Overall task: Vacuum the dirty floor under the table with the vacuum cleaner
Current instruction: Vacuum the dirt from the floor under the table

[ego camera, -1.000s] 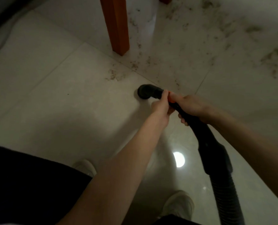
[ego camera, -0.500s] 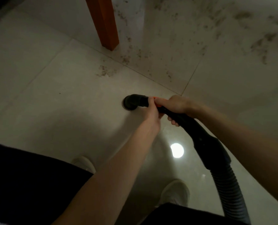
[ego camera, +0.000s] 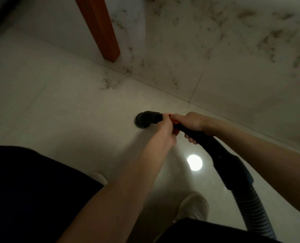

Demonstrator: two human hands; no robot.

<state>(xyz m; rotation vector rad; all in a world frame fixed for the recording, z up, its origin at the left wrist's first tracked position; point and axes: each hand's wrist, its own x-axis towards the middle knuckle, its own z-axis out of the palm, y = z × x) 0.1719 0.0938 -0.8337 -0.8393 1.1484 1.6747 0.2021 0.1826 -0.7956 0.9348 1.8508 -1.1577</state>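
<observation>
The black vacuum nozzle [ego camera: 146,120] is held low over clean floor tile [ego camera: 61,111], short of the dirt [ego camera: 172,55]. The left hand [ego camera: 164,133] and right hand [ego camera: 192,122] are each clenched in a grip around its orange-marked handle.

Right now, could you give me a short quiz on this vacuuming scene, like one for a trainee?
1. True or false: both the left hand and the right hand grip the vacuum nozzle tube.
2. Where does most of the dirt lie? A) on the tile under the nozzle mouth B) on the tiles beyond the grout line, past the wooden table leg C) on the shoes
3. Fill in: the ribbed ___ trails off at the lower right.

Key: 1 true; 2 B; 3 hose.
</observation>
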